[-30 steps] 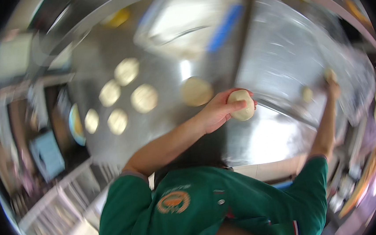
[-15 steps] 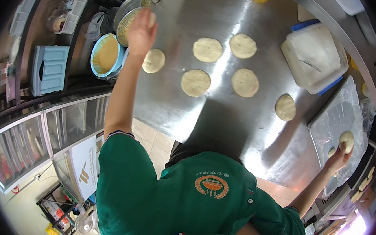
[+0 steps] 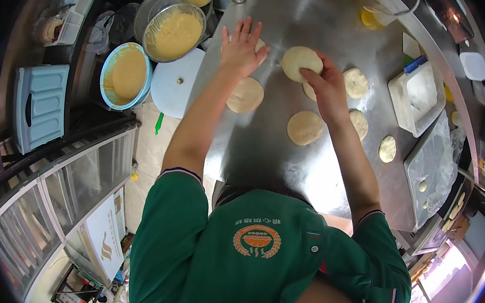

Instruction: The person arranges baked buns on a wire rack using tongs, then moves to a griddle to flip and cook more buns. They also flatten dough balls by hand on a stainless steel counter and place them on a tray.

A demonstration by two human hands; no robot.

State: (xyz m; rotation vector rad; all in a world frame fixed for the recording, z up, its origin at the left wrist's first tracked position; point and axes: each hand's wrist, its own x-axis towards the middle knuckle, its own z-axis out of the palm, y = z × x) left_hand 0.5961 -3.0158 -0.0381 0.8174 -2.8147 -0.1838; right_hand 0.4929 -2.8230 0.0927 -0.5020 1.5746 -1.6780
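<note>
My left hand [image 3: 240,50] lies with fingers spread over a pale dough round [image 3: 259,46] on the steel table, hiding most of it. My right hand [image 3: 329,81] pinches another flat dough round [image 3: 300,62] by its near edge, thumb on top. It hangs above a partly covered dough round [image 3: 309,92]. Nearer me, a dough round [image 3: 245,95] sits just below my left wrist. Several more lie about my right forearm, among them a dough round [image 3: 304,128] to its left and a dough round [image 3: 356,82] to its right.
At the left stand a blue tub [image 3: 145,82] and a steel bowl [image 3: 202,38], both holding yellow batter, beside a white round lid [image 3: 163,81]. To the right are a white plastic bin [image 3: 403,107] and a plastic-covered tray [image 3: 419,186] with small dough pieces.
My right hand has brought a dough round from the tray to the table's middle. My left hand has come away from the bowls and now spreads over a dough round on the table.
</note>
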